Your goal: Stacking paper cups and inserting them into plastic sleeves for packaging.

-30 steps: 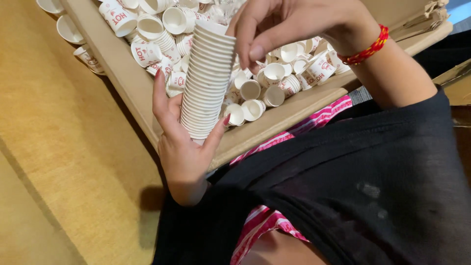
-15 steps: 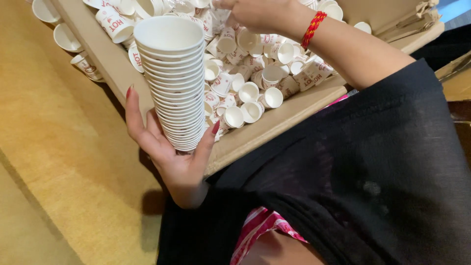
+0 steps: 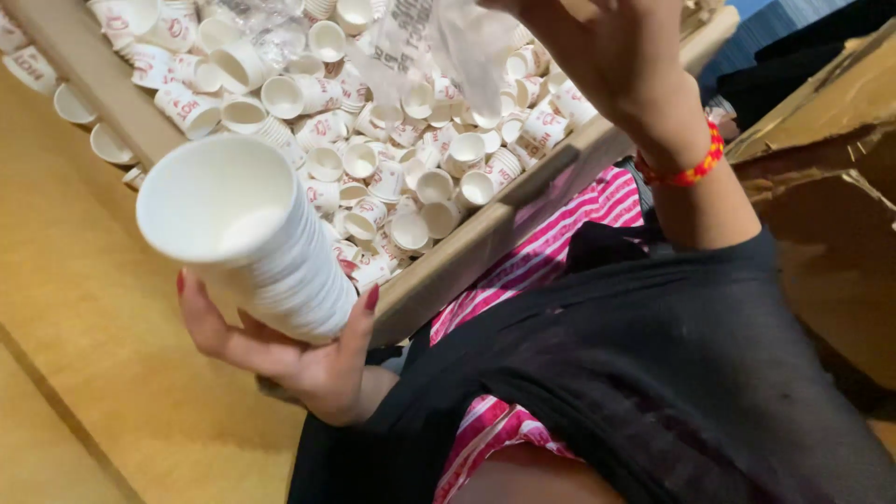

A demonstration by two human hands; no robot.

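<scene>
My left hand (image 3: 299, 359) grips a tall stack of white paper cups (image 3: 247, 243) from below. The stack leans toward me, so its open mouth faces the camera. It hangs over the near corner of a long cardboard box (image 3: 485, 233) filled with several loose small white cups with red print (image 3: 373, 187). My right hand (image 3: 616, 65), with a red and yellow thread band (image 3: 686, 173) on the wrist, is raised over the box. Its fingers pinch a crumpled clear plastic bag (image 3: 462, 47) that dangles above the loose cups.
A few loose cups (image 3: 89, 121) lie outside the box on the yellow-brown floor (image 3: 84, 355) at the left. A second brown cardboard box (image 3: 821, 196) stands at the right. My black top and pink striped garment fill the lower right.
The cup stack has tipped from upright to leaning toward me and come lower and closer. My right hand left the top of the stack, rose and now holds the clear plastic bag.
</scene>
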